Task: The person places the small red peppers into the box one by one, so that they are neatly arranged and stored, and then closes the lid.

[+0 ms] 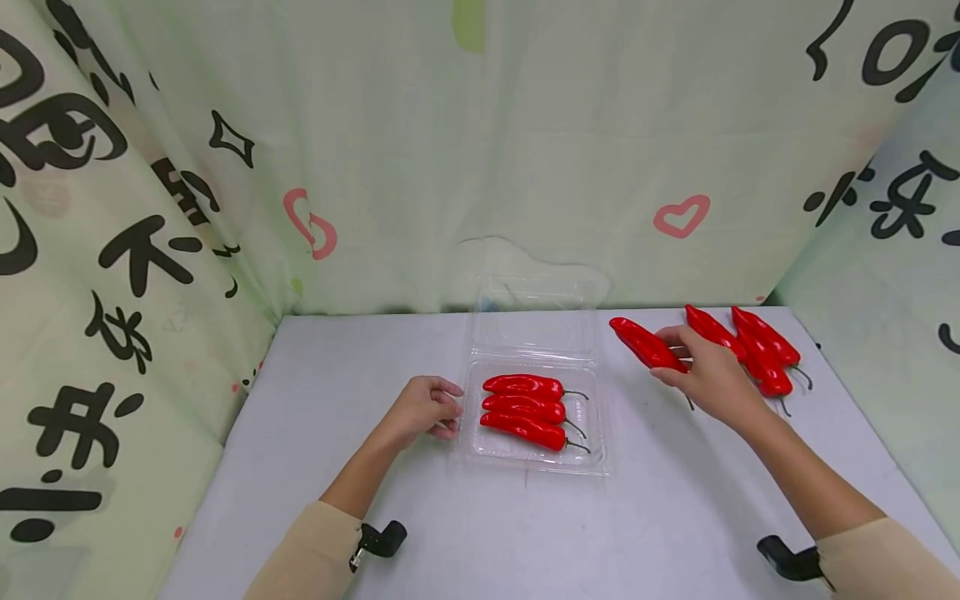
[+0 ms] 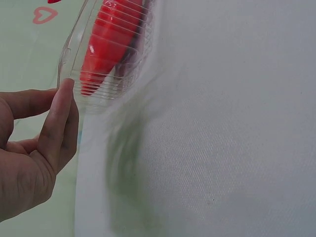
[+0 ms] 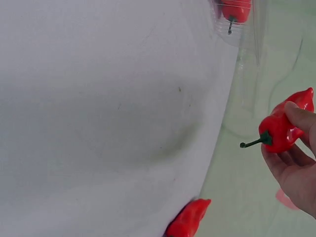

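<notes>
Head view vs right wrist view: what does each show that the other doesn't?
Only head: the left hand, both beige sleeves, and the full row of three peppers in the clear container.
Only right wrist: the green cap on the held pepper, which the hand covers in the head view.
Both: the right hand gripping that pepper, part of the container, the white table, the pale green curtain.

Two beige sleeves (image 1: 303,552) each have a curved black fitting (image 1: 386,539) alongside.
</notes>
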Tool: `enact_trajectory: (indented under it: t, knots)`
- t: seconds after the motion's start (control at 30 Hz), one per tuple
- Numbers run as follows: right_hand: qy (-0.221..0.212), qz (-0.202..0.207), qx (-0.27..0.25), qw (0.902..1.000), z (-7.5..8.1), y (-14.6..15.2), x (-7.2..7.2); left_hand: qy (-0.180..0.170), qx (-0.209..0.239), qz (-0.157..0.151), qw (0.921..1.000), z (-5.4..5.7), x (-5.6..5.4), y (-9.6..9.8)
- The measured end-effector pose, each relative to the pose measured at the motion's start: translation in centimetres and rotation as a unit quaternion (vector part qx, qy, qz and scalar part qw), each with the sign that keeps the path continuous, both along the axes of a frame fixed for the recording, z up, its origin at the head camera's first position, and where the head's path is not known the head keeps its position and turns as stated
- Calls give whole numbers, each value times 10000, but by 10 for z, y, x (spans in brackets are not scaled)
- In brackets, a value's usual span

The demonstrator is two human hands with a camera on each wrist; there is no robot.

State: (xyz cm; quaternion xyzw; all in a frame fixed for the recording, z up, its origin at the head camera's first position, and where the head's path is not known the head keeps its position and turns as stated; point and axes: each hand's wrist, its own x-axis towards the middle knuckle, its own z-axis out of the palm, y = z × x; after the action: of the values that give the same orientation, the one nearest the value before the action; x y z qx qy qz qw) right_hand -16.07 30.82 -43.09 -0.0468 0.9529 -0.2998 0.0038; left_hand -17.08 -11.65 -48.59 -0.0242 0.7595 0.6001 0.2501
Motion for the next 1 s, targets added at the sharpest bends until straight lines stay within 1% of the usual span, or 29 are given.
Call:
enact_trajectory:
  t: [0.17, 0.33, 0.5, 0.7, 1.0]
  knots:
    - [75, 121, -178, 9997, 7, -11, 4, 6, -39, -7, 10000, 1, 0, 0]
    - [-53, 324, -323, 9989, 12, -23, 5, 9, -69, -22, 10000, 0, 0, 0]
    - [-115, 551, -334, 9979, 16, -36, 7, 14, -103, -7, 9999, 0, 0, 0]
    - [-93, 839, -411, 9956, 15, -49, 9, 2, -121, 5, 9999, 1, -1, 0]
    - [-76, 1248, -452, 9911, 11, -71, 9, -26, -68, -19, 10000, 2, -1, 0]
